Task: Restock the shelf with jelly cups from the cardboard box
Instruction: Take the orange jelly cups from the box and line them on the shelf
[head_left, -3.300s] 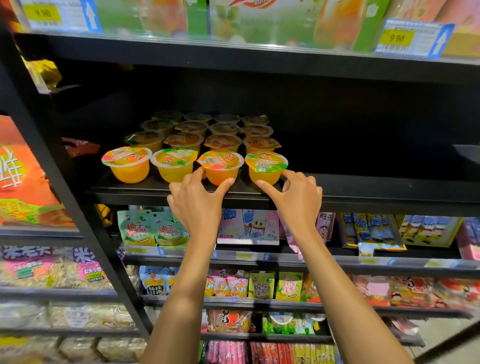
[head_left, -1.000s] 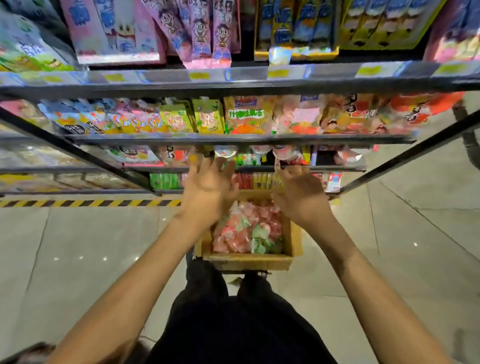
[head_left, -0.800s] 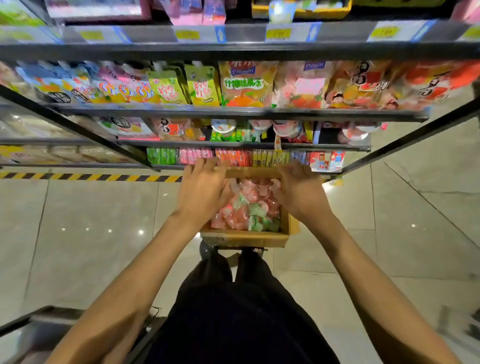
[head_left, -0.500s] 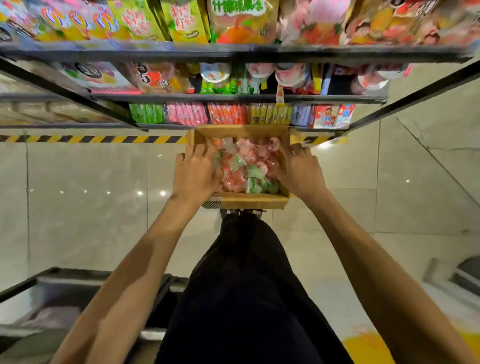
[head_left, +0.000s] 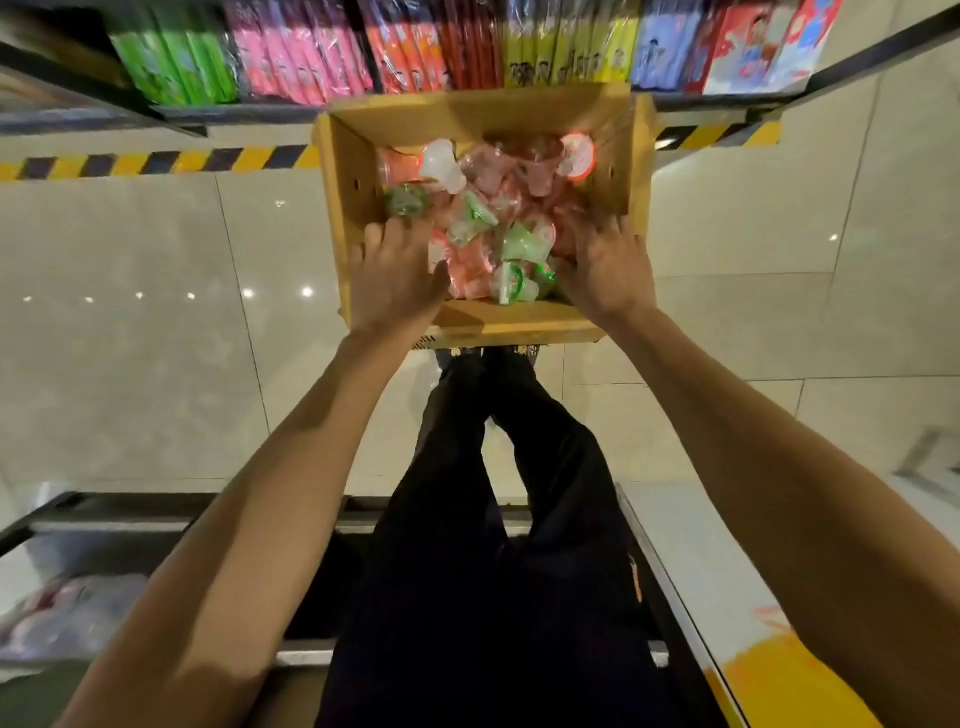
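An open cardboard box (head_left: 639, 156) sits on the floor below me, against the foot of the shelf. It holds several jumbled jelly cups (head_left: 488, 228), pink, green and clear. My left hand (head_left: 397, 280) reaches into the box's near left corner, fingers spread over the cups. My right hand (head_left: 605, 270) reaches into the near right side, fingers down among the cups. Whether either hand grips a cup is hidden by the backs of the hands.
The bottom shelf (head_left: 249, 111) above the box carries upright snack packs (head_left: 311, 52) in green, pink, red, yellow and blue. A yellow-black hazard strip (head_left: 156, 162) runs along the tiled floor. My dark-trousered legs (head_left: 498, 467) stand behind the box; a low metal frame (head_left: 156, 512) lies near me.
My view has tilted down from the shelf to the floor box. Both hands have gone from the box's rim down into the cups.
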